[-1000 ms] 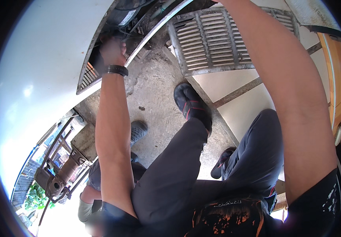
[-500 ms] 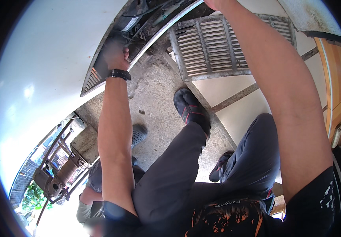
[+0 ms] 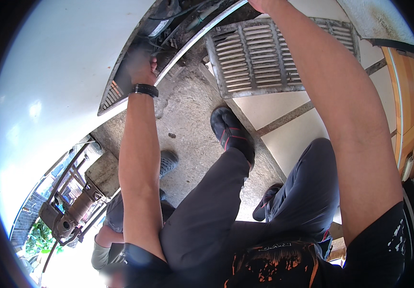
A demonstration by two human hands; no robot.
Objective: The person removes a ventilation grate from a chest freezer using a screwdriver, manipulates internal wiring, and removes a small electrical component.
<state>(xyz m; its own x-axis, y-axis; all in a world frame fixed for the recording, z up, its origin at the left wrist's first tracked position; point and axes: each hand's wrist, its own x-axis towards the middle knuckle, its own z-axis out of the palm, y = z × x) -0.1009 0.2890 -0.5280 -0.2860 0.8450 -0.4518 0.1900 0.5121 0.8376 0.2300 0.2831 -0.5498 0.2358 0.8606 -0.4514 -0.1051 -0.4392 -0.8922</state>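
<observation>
A white appliance body (image 3: 53, 72) fills the upper left; its open compartment shows a dark cylindrical part (image 3: 164, 12), pipes and cables. My left hand (image 3: 142, 69), with a black watch at the wrist, reaches into that opening, partly blurred, its fingers curled on something I cannot make out. My right hand (image 3: 262, 5) is at the top edge of the view near the white strip (image 3: 204, 29) along the opening; its fingers are out of sight. A slotted metal grille (image 3: 231, 62) lies beneath my right arm.
Pale tiles (image 3: 288, 144) border rough concrete (image 3: 178, 125) under my feet. Another person (image 3: 108, 245) is low at bottom left, partly behind my left arm, beside a rusty metal frame (image 3: 72, 211). Wooden panels (image 3: 411, 96) line the right side.
Since a second ago the view has shifted slightly, the opening and grille sitting a little lower in it. My hands stay in nearly the same places. The last half second shows hardly any movement.
</observation>
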